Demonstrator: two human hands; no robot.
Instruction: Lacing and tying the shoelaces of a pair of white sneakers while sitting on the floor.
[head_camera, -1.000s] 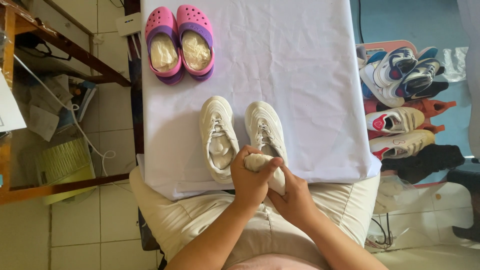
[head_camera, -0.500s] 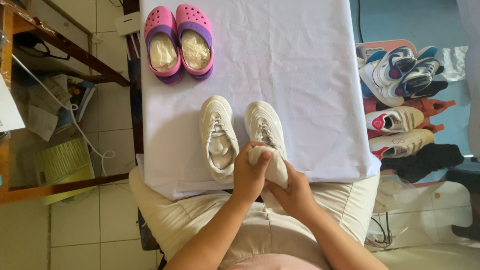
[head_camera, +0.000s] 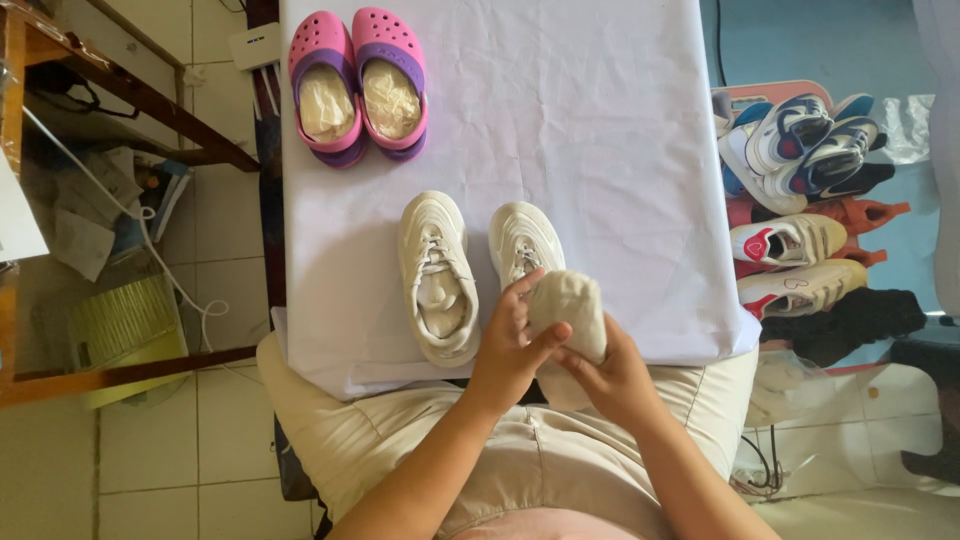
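A pale wad of paper (head_camera: 570, 310) sits gripped between both hands at the near edge of the table (head_camera: 620, 150), covering the heel of the right white sneaker (head_camera: 525, 245); whether it is already inside, I cannot tell. That sneaker's long axis runs toward the far edge, toe pointing away. The left hand (head_camera: 510, 345) curls shut on the wad; the right hand (head_camera: 610, 370) clasps it from below. The other white sneaker (head_camera: 437, 275) lies parallel beside it. Pink clogs (head_camera: 358, 85) rest at the far left corner.
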